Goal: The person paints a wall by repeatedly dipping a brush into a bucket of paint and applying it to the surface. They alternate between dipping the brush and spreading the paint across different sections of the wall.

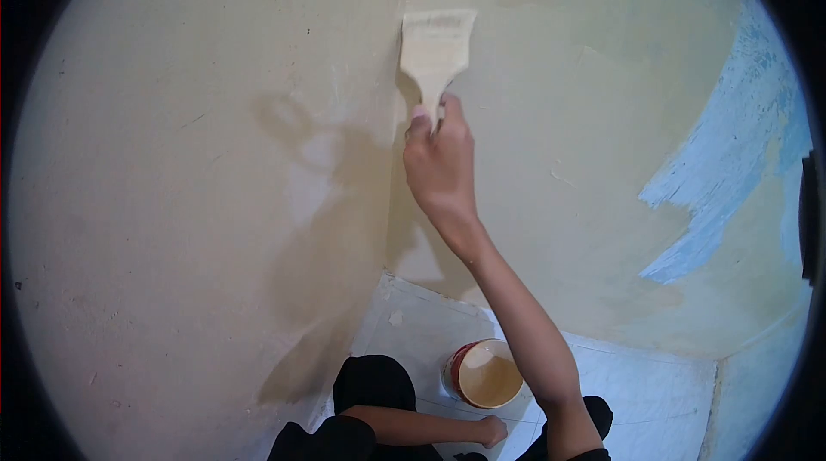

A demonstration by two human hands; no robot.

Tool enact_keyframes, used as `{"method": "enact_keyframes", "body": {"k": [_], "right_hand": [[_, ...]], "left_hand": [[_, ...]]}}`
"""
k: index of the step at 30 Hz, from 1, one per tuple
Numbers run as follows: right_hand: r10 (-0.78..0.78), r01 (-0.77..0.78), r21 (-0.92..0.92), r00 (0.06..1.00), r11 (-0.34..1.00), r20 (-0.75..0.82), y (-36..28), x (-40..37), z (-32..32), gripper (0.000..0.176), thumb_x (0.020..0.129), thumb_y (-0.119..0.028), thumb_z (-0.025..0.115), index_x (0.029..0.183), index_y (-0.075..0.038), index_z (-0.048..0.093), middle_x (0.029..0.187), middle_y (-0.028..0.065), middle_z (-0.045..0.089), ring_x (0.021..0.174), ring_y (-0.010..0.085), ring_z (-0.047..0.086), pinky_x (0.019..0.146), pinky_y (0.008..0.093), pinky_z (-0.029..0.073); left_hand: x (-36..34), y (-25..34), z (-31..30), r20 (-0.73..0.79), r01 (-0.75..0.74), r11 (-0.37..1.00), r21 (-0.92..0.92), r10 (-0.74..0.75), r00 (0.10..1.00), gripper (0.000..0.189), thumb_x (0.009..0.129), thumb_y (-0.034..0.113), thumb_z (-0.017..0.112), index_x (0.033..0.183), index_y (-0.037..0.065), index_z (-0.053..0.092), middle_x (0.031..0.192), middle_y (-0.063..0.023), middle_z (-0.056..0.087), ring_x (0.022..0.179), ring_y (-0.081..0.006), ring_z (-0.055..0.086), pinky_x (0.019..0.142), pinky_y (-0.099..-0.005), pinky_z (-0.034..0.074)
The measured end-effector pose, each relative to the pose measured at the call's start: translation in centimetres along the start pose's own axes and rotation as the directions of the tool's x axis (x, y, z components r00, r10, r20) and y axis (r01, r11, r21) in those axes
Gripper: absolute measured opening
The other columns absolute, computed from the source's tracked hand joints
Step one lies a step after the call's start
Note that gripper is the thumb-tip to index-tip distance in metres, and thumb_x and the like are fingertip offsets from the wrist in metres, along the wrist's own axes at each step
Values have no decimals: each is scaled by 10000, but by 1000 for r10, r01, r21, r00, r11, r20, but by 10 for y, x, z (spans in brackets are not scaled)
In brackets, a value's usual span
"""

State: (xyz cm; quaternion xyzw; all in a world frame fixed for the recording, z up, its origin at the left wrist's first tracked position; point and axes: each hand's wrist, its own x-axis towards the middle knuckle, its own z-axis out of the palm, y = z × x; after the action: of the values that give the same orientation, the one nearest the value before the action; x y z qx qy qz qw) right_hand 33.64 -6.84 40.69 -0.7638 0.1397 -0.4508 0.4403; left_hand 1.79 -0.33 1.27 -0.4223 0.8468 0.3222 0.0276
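A wide flat paintbrush [436, 43] is in my right hand [440, 164], its handle between thumb and fingers. The bristles point up and lie against the wall beside the inner corner. Pale, paint-coloured smears cover the brush head. My left hand [493, 432] is low in view, curled closed near my knees, with nothing visible sticking out of it. Just above it stands a round paint bucket [465, 393] with a red-patterned outside and cream paint within.
Two cream walls meet at a corner, the left wall [172, 203] and the right wall [551, 228]. A bare light-blue patch [714, 177] marks the right one. Pale floor [637, 383] lies below, with my dark-clothed knee [374, 383] near the bucket. A dark object [808, 218] shows at the right edge.
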Motion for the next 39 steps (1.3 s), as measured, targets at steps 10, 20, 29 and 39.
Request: {"method": "enact_keyframes", "body": {"k": [10,20,29,39], "right_hand": [[241,-235,-61,965,970,108,89,-100,21,110,889,-53,433,913,41,381,653,272,523,610,440,539,527,449,395],[203,-205,190,979,960,34,26,-92,-38,216,955,-127,392,1090,17,479,661,8,435,586,79,401,528,229,355],[-469,343,-471,865,812,-179,-34,-19,-97,386,910,-45,472,1296,-65,471,721,43,417,589,106,395,514,252,359],[-605,320,-792,792,519,-76,-108,70,-52,409,811,-34,538,1218,-60,510,795,142,481,522,268,544,471,368,456]], "left_hand": [[85,-31,118,-303,-4,999,47,18,953,234,564,93,646,787,42,694,844,-175,663,793,-311,655,655,-397,525],[-11,1,2,-44,1,1000,-22,-2,999,198,572,105,642,754,39,682,836,-201,653,775,-332,652,640,-424,523],[-5,-6,-9,-12,-83,996,-37,82,997,234,605,146,611,784,-1,648,811,-200,645,772,-357,639,605,-455,511],[-1,10,-24,-57,-51,995,-86,47,997,219,507,87,637,709,13,677,754,-192,654,719,-337,653,567,-432,514]]}}
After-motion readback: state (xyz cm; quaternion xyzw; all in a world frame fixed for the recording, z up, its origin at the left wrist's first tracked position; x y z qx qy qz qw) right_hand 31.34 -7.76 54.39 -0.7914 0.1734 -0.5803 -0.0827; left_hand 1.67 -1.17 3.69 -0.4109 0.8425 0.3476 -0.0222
